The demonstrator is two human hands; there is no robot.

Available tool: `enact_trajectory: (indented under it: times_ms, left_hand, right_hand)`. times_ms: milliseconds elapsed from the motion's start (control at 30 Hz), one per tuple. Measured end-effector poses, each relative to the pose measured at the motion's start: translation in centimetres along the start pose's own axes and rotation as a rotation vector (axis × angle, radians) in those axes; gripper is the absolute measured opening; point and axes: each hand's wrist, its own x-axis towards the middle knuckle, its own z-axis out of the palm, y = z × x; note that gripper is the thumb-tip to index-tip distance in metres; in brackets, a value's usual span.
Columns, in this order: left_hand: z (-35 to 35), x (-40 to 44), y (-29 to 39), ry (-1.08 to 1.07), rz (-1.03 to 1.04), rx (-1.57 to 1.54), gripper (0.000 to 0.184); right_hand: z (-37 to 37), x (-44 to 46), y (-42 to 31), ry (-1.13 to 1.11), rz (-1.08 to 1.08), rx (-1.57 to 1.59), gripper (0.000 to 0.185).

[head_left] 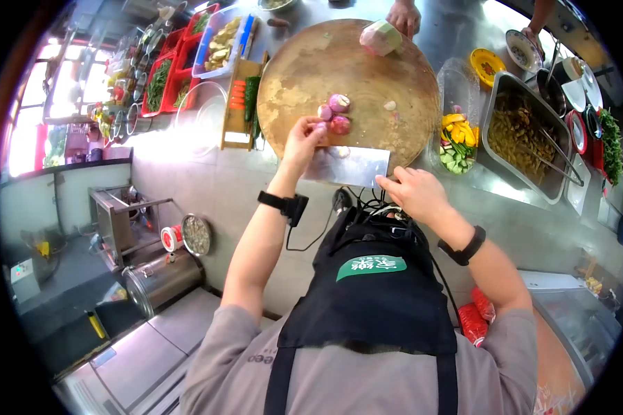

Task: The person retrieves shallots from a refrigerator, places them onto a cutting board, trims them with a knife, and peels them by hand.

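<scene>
My left hand [300, 145] pinches a small peeled shallot [320, 128] at the near left part of the round wooden chopping board [294, 62]. Just beyond those fingers lie several purple shallots [339, 103], close together on the wood. My right hand [419, 194] is closed at the right end of a cleaver [363, 166]; its handle is hidden under the fingers. The wide blade lies nearly flat along the board's near edge, with a pale piece on it. To the right on the board is a small whitish scrap [390, 106].
A large pale green and pink vegetable [381, 38] sits at the board's far edge, beside another person's hand [403, 17]. Green peppers [251, 97] lie left. Rightward stand a clear tub [457, 79] of cut vegetables and a steel tray [490, 138] with tongs.
</scene>
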Motion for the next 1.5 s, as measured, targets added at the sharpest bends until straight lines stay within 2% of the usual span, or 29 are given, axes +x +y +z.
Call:
enact_trajectory:
  times_ms: [67,133,233,300,367,433,500,567,600,700,800,867,933,1100,1167,1300,1367,1400,1467,1500]
  left_hand:
    - [-0.8,-0.1,1.7,0.035,0.064,0.008,0.023]
    - [-1.8,-1.8,3.1,-0.068,-0.001,-0.418,0.027]
    - [-3.6,-3.8,3.8,-0.198,-0.095,-0.595,0.028]
    - [-4.9,-4.5,3.7,-0.251,-0.144,-0.603,0.026]
    - [-5.5,-4.8,3.3,-0.515,-0.322,-0.341,0.025]
    - [-5.3,-3.4,1.0,-0.496,-0.364,-0.243,0.025]
    - [-5.3,-0.2,-1.1,-0.42,-0.236,-0.227,0.026]
    - [-5.2,3.2,-1.6,-0.251,0.065,-0.062,0.027]
    - [-5.5,4.4,-1.5,-0.173,0.127,-0.085,0.027]
    - [-5.7,2.7,3.0,-0.191,0.066,-0.437,0.026]
    - [-7.5,-1.3,6.0,-0.273,-0.021,-0.469,0.025]
    - [-8.9,-3.2,5.9,-0.305,-0.072,-0.531,0.025]
    - [-10.1,-4.2,5.1,-0.446,-0.187,-0.792,0.026]
    - [-9.8,-7.0,5.6,-0.489,-0.283,-0.789,0.035]
    - [-9.4,-7.4,5.9,-0.592,-0.298,-0.812,0.036]
    - [-8.8,-7.5,6.3,-0.606,-0.346,-0.78,0.028]
    - [-8.7,-7.6,6.8,-0.603,-0.364,-0.758,0.024]
    - [-8.6,-7.7,7.0,-0.6,-0.38,-0.733,0.021]
    - [-8.5,-8.1,7.4,-0.592,-0.351,-0.654,0.019]
    - [-8.4,-8.2,7.6,-0.589,-0.312,-0.566,0.018]
  right_hand:
    - [0.7,0.1,-1.1,0.014,-0.006,-0.017,0.033]
    - [1.4,0.6,-2.3,0.029,-0.016,-0.035,0.035]
    - [3.8,1.6,-4.3,0.062,0.016,-0.044,0.037]
    - [5.3,2.1,-5.8,0.078,0.048,-0.057,0.037]
    - [5.7,2.6,-6.9,0.093,0.067,-0.069,0.037]
    - [6.2,3.0,-8.1,0.13,0.095,-0.078,0.037]
    - [6.1,3.4,-9.0,0.134,0.108,-0.094,0.035]
    - [6.2,3.4,-10.1,0.144,0.134,-0.122,0.034]
    - [6.2,3.4,-10.7,0.146,0.155,-0.111,0.033]
    - [7.2,2.9,-11.8,0.167,0.191,-0.099,0.033]
    - [9.0,2.0,-11.9,0.203,0.261,0.02,0.036]
    - [9.6,2.1,-11.3,0.232,0.27,0.011,0.037]
    - [10.1,2.8,-10.8,0.265,0.274,0.011,0.037]
    - [11.4,7.3,-9.5,0.312,0.349,-0.019,0.041]
    - [11.6,9.3,-9.3,0.307,0.371,0.009,0.043]
    - [11.8,11.5,-9.2,0.35,0.426,0.014,0.045]
    - [11.0,11.9,-9.2,0.498,0.397,0.142,0.044]
    - [10.6,11.7,-9.4,0.489,0.4,0.142,0.044]
    - [6.4,12.2,-11.1,0.556,0.549,1.048,0.037]
    - [4.6,12.3,-12.1,0.555,0.56,1.044,0.037]
